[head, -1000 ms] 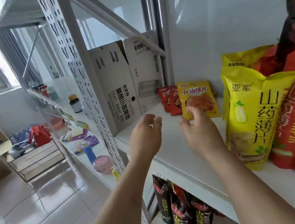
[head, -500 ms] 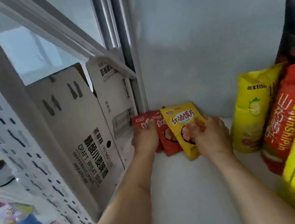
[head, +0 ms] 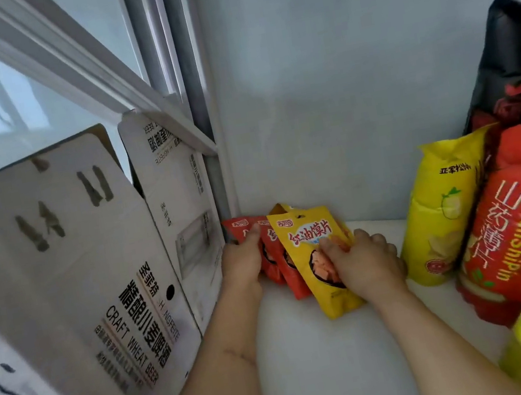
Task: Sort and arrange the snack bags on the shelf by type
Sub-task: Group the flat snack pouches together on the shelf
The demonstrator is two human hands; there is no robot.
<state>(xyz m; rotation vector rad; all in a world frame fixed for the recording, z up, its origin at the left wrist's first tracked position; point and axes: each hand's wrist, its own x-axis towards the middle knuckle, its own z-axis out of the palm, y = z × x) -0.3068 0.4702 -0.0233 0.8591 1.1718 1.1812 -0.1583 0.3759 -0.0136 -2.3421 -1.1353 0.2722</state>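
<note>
Snack bags stood in the shelf's (head: 332, 358) back corner: the right hand (head: 364, 262) pinched the small yellow bag (head: 313, 250), the left hand (head: 243, 263) gripped the red packets (head: 276, 264). Grouping looked underway; next, probably separating yellow from red.

Only one camera here, worn on the person's head, wide-angle, looking forward and down into the back left corner of the white shelf (head: 332, 358). It's in pretty close: both forearms run up from the bottom edge, and the cardboard box (head: 92, 279) fills the left side.
</note>
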